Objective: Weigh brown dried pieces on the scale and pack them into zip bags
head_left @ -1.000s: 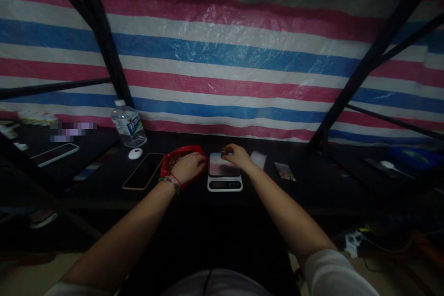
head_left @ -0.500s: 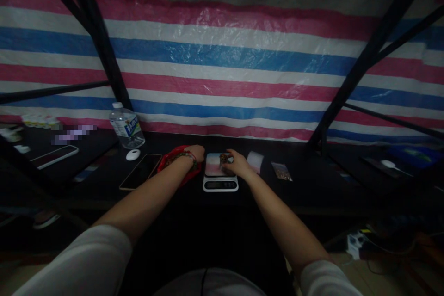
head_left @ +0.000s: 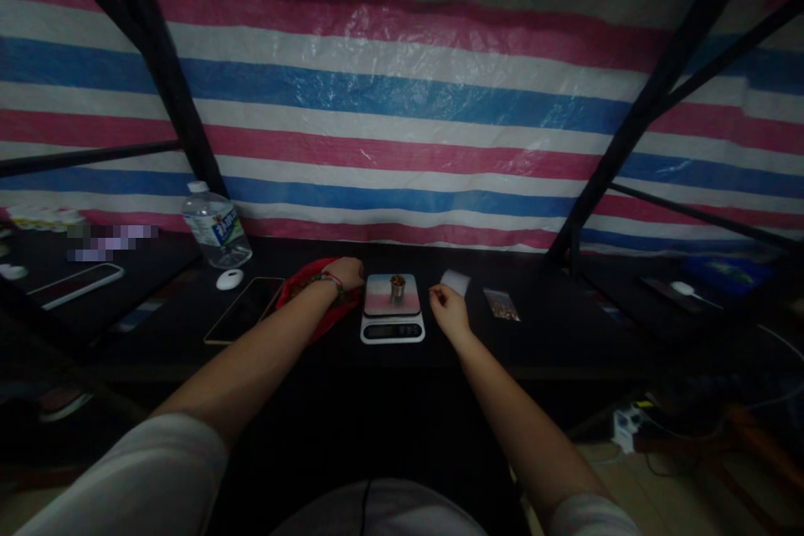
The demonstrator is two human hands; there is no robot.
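Observation:
A white kitchen scale (head_left: 393, 333) stands in front of me with a small metal cup (head_left: 398, 293) on its plate. Brownish bits fill the cup to the rim. My left hand (head_left: 347, 274), a beaded bracelet on its wrist, is closed at the right edge of an open red bag (head_left: 327, 320) containing small pieces. Its fingertips are hidden, so what it grips does not show. My right hand (head_left: 450, 310) is just right of the scale, apart from the cup, with its fingers curled together. Anything between them is too small to make out.
White plastic bags (head_left: 456, 281) lie behind my right hand, and a small clear bag of brown bits (head_left: 502, 305) is further right. Left of the red bag are a dark tablet or phone (head_left: 244, 311), a white oval object (head_left: 229, 279) and a plastic bottle (head_left: 217, 226).
My right hand has let go of the metal cup and moved right, off the scale. The cup stays on the plate. My left hand remains at the red bag; the view has shifted slightly.

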